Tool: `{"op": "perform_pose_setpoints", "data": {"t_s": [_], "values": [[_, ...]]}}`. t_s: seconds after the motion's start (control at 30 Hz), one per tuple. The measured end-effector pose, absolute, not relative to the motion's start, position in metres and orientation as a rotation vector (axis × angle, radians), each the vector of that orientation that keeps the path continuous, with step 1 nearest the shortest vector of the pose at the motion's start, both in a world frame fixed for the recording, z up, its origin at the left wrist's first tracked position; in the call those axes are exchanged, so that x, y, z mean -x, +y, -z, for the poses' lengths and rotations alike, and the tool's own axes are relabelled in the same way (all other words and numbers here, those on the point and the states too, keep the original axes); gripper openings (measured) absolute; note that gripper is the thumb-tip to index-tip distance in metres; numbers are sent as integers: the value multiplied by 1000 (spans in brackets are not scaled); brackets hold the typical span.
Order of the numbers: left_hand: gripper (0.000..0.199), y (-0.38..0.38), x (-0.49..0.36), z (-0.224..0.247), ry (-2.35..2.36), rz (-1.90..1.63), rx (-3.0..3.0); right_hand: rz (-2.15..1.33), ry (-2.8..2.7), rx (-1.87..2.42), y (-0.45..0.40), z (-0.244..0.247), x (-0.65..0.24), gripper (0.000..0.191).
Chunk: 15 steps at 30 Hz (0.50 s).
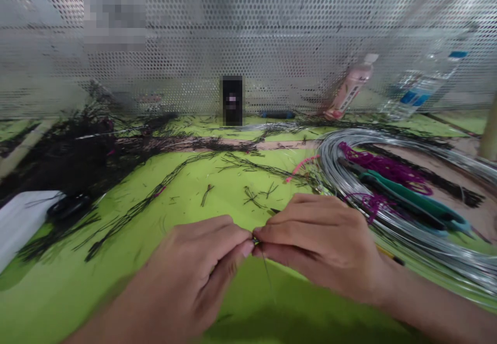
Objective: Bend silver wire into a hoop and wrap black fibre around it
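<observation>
My left hand (205, 261) and my right hand (322, 245) meet at the middle, low over the green table surface (128, 287). Both pinch a small piece of thin wire (256, 240) between thumb and fingers, most of it hidden by the fingertips. A fine dark strand (267, 271) hangs down from the pinch. By my right knuckles a dark pointed tip (275, 211) pokes out, and past the wrist shows a yellow-and-black handle end (392, 256). Whether these belong to one tool held in the palm, I cannot tell.
Right lies a coil of silvery wire (330, 162) with purple cord (388, 168) and green-handled pliers (411, 199). Bundled black strands (128, 219) spread left, near a white box (23, 219). Behind stand a pink bottle (349, 87), a clear bottle (423, 92) and a perforated metal panel (186, 38).
</observation>
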<state>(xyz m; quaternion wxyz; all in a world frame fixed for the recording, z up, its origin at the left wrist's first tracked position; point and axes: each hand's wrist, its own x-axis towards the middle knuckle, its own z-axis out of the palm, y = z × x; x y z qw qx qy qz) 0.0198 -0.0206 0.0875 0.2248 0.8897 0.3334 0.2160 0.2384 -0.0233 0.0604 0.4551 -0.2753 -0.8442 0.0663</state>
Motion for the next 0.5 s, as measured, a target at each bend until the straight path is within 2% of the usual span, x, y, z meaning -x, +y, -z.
{"op": "perform_pose_setpoints", "data": {"t_s": [0.17, 0.33, 0.5], "values": [[24, -21, -20, -82, 903, -593, -2567, -683, -2036, 956, -25, -73, -239, 20], [18, -23, -22, -78, 962, -628, -2630, -429, -2194, 812, -23, -74, -246, 8], [15, -25, -21, -75, 954, -773, -2824, -233, -2182, 729, -23, -69, -246, 8]]}}
